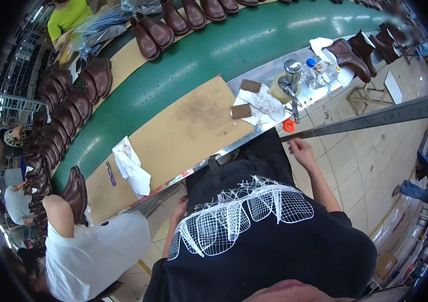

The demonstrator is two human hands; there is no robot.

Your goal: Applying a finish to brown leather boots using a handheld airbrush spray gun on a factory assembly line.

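Note:
My right hand [302,152] is held off the bench's near edge, its fingers curled in and nothing showing in them. Closest to it is an orange plastic piece [288,125] at the bench edge. My left hand [179,207] hangs low beside my dark trousers; its fingers are mostly hidden. On the brown board [178,131] before me lie a crumpled white cloth [131,166] and a purple-handled tool [110,174]. Further right, two brown blocks [250,85] rest on stained white cloths [263,104], beside a metal pump can [292,70] and clear plastic bottles [324,73].
Beyond the board curves a green conveyor belt [234,45], lined with brown leather boots [65,118]. A co-worker in a white shirt [93,251] stands close on my left near a boot [74,194]. A grey metal beam [375,115] crosses on the right. More boots [348,59] stand at the bench's right end.

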